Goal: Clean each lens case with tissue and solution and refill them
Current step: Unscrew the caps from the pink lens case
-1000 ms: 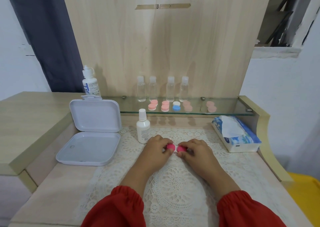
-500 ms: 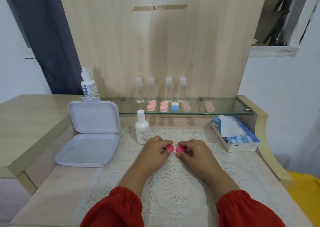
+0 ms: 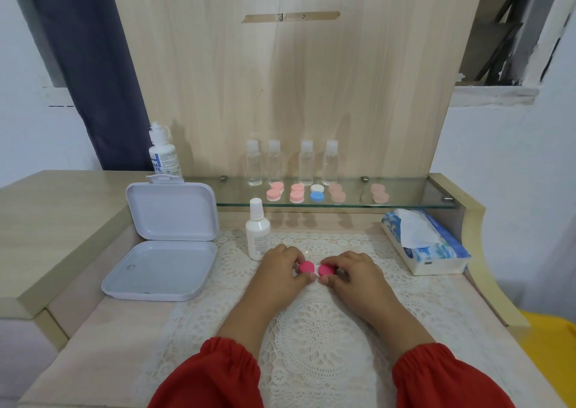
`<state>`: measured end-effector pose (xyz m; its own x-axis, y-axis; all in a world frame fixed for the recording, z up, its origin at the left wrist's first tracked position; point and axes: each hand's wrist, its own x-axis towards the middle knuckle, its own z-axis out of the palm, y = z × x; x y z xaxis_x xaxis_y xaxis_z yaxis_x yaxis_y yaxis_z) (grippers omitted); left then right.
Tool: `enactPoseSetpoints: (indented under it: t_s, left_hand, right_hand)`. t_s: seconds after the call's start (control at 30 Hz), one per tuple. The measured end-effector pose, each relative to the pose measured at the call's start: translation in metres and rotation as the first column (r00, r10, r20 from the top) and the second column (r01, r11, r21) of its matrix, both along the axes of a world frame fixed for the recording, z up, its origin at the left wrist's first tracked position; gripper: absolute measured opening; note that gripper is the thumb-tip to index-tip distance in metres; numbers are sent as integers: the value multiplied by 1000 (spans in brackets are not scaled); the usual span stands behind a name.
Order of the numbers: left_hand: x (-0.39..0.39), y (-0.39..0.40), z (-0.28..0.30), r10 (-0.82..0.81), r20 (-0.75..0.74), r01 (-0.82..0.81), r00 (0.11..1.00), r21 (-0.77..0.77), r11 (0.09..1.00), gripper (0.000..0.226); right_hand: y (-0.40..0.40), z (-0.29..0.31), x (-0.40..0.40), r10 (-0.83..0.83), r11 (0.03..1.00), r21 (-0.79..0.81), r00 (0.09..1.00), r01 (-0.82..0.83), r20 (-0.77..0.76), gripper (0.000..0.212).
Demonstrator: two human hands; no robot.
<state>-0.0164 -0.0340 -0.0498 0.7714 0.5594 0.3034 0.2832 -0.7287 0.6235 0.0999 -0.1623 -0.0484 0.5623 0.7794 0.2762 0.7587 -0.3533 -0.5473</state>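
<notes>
While both hands are staying on the pink lens case (image 3: 316, 269) much as they were a second ago, little is changing apart from a slight shift of the view, so the task is sitting at its opening step. Going from the left, the open white box (image 3: 162, 245) is lying with its lid propped up, a large solution bottle (image 3: 164, 155) is standing behind it, and a small bottle (image 3: 257, 231) is standing just beside the left hand (image 3: 279, 270). That hand is pinching the left cap of the case between curled fingers (image 3: 304, 278), and the right hand (image 3: 350, 272) is gripping the right cap the same way; whether either cap is turning I cannot tell. The case is resting on the lace mat (image 3: 314, 329) at the middle of the table (image 3: 103, 329). Behind, on the glass shelf (image 3: 414, 194), four clear bottles (image 3: 291, 163) and more cases (image 3: 316, 192) are waiting. At the far right the tissue pack (image 3: 436, 251) is lying untouched, so wiping and refilling are, in my judgement, not yet begun.
</notes>
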Motion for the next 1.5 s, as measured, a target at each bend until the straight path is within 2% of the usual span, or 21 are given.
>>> enactPoseSetpoints:
  t_s: [0.13, 0.27, 0.4, 0.57, 0.7, 0.83, 0.97, 1.13, 1.27, 1.4, 1.5]
  left_hand:
    - [-1, 0, 1, -51, 24, 51, 998, -21, 998, 31]
    - [0, 0, 2, -17, 27, 17, 999, -4, 1000, 18]
    - [0, 1, 1, -44, 19, 44, 999, -35, 998, 31]
    - [1, 1, 2, -14, 17, 15, 1000, -18, 1000, 21]
    - [0, 2, 2, -49, 28, 51, 998, -58, 997, 35]
    - [1, 1, 4, 2, 27, -1, 1000, -58, 998, 19]
    - [0, 2, 3, -16, 39, 19, 999, -81, 997, 32]
    - [0, 2, 5, 6, 42, -3, 999, -73, 997, 17]
    - [-1, 2, 4, -19, 52, 23, 998, -87, 996, 22]
    - [0, 1, 4, -1, 55, 6, 999, -80, 997, 14]
    - [-1, 2, 4, -8, 61, 15, 998, -109, 994, 22]
  right_hand:
    - [0, 0, 1, 0, 1000, -3, 1000, 0, -7, 32]
    - [0, -1, 1, 8, 1000, 12, 1000, -8, -24, 32]
    - [1, -1, 2, 10, 1000, 10, 1000, -10, -29, 31]
    - [1, -1, 3, 16, 1000, -1, 999, -16, -29, 31]
    - [1, -1, 3, 10, 1000, 3, 999, -10, -31, 32]
    - [1, -1, 3, 11, 1000, 2, 999, -11, -39, 32]
    - [1, -1, 3, 8, 1000, -1, 999, -9, -40, 33]
    - [1, 0, 2, 7, 1000, 1, 999, -7, -37, 33]
    - [1, -1, 3, 7, 1000, 8, 999, -7, -53, 32]
    - [1, -1, 3, 8, 1000, 3, 999, -8, -50, 32]
    - [2, -1, 3, 9, 1000, -1, 999, -9, -46, 33]
